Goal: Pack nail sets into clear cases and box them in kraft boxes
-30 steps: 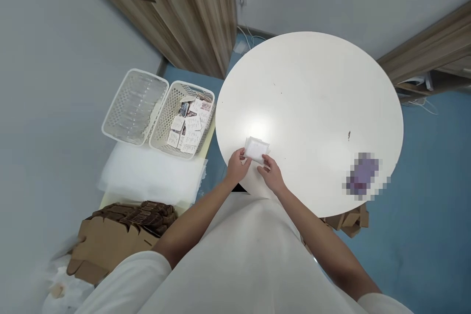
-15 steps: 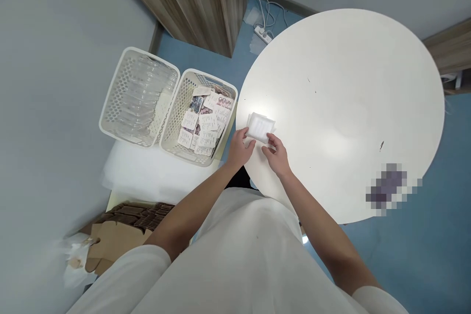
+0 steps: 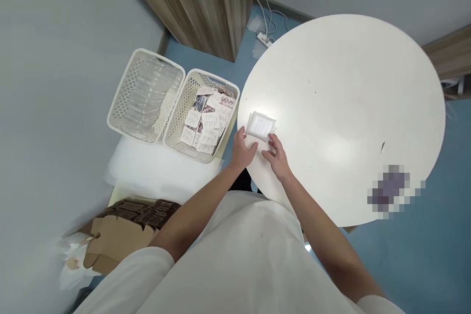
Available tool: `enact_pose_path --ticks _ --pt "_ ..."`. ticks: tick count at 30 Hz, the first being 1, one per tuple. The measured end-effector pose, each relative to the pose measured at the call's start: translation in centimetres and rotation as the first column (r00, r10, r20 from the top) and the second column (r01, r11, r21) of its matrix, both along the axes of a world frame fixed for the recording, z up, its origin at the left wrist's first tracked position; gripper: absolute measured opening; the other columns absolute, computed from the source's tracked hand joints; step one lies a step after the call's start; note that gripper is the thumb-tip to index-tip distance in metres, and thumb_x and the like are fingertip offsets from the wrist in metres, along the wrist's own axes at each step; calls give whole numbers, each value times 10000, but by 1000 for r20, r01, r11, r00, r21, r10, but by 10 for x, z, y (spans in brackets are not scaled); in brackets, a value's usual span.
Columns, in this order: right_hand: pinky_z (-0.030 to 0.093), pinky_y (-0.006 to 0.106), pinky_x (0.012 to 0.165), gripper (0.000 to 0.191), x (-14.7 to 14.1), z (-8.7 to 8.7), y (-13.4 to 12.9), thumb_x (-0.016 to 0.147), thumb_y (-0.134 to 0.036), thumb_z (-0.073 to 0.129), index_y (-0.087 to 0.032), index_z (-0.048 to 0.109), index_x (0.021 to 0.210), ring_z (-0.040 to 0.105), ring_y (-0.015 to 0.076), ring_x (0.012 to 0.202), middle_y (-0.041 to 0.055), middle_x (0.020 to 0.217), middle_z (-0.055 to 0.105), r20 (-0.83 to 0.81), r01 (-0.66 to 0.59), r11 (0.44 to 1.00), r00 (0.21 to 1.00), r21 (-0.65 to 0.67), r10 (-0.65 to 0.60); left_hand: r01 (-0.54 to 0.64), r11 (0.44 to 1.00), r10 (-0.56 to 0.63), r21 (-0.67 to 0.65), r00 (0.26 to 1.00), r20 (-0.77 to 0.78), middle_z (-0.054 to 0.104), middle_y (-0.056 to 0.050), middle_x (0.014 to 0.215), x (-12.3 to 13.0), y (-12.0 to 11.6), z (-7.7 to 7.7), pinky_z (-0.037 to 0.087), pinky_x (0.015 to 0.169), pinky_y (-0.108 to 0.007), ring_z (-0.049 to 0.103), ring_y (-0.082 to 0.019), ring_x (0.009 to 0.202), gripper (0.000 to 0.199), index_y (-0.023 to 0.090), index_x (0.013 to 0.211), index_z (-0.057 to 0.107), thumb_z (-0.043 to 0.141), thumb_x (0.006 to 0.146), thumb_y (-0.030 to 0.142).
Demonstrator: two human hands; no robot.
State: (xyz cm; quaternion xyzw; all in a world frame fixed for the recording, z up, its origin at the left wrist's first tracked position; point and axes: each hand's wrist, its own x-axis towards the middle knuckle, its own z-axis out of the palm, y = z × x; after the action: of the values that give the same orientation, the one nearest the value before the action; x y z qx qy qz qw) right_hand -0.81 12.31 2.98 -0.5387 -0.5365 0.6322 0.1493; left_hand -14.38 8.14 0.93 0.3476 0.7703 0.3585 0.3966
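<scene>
A small rectangular packet wrapped in white, translucent foam sheet lies flat on the round white table, near its left edge. Whatever is inside the wrap does not show clearly. My left hand rests by the packet's lower left corner, fingers spread and thumb pointing inward. At the lower right corner is my right hand, its fingers curved apart and the fingertips at or just beside the wrap. Neither hand grips the packet.
Left of the table stand a white basket of labelled blister packs and another basket of clear plastic trays. White foam sheets and folded brown cardboard boxes lie nearer me. A pixelated object is on the table's right.
My fingers have eased slightly away from the packet's edges, and the packet stays in place on the table. The whole view has shifted a little.
</scene>
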Motion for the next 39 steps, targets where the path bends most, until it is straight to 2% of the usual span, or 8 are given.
enact_pose_path --ticks 6,13,17,21,29,32,35,39 --pt "411 383 912 650 33 17 -27 725 -395 536 -337 252 1307 348 211 1208 15 1413 227 -28 -29 997 999 -73 27 -100 994 100 -35 995 -15 309 -113 1304 17 -47 13 409 855 -345 424 -213 1110 643 244 1311 197 525 766 339" --pt "410 394 908 634 82 32 -64 717 -400 548 -336 293 1293 499 202 1074 36 1398 267 -111 -129 983 987 -130 114 -200 977 197 -77 979 -44 358 -123 1294 60 -106 32 437 793 -315 446 -215 1102 611 219 1295 237 508 773 381" --pt "408 376 893 599 97 40 -85 723 -421 542 -312 335 1275 553 176 971 49 1352 353 -155 -191 965 974 -177 165 -180 978 183 -108 983 16 422 -115 1259 79 -136 50 449 761 -279 493 -193 1051 608 215 1292 255 508 771 399" --pt "422 374 853 557 101 45 -103 720 -428 541 -288 395 1238 580 170 886 67 1262 460 -181 -312 934 943 -177 281 -128 988 129 -88 992 7 499 -101 1188 81 -169 68 453 768 -294 527 -193 1000 560 220 1254 345 518 760 420" --pt "449 342 776 496 67 43 -132 693 -425 564 -212 500 1137 585 184 854 83 1091 580 -197 -554 833 817 -7 542 -159 986 151 -51 978 -146 545 -102 1133 56 -248 91 445 780 -307 552 -193 948 499 183 1191 439 531 748 391" --pt "453 337 765 459 45 50 -145 699 -439 556 -205 537 1093 585 192 869 82 1069 595 -183 -632 774 756 45 628 -118 991 106 -62 979 -177 554 -91 1134 39 -292 105 440 793 -300 558 -191 938 517 187 1184 453 551 723 398" --pt "457 338 766 438 20 60 -165 710 -442 546 -209 542 1081 580 204 905 82 1071 597 -165 -686 722 705 89 690 -168 981 147 -98 970 -192 524 -92 1191 18 -345 116 430 815 -296 537 -205 1007 551 203 1209 431 539 722 437" --pt "453 319 791 427 -19 62 -203 728 -431 521 -205 539 1090 564 205 968 85 1104 585 -109 -761 631 622 151 775 -236 943 164 -234 943 -288 474 -105 1257 -13 -410 108 392 871 -315 486 -232 1098 588 193 1231 403 476 738 505"
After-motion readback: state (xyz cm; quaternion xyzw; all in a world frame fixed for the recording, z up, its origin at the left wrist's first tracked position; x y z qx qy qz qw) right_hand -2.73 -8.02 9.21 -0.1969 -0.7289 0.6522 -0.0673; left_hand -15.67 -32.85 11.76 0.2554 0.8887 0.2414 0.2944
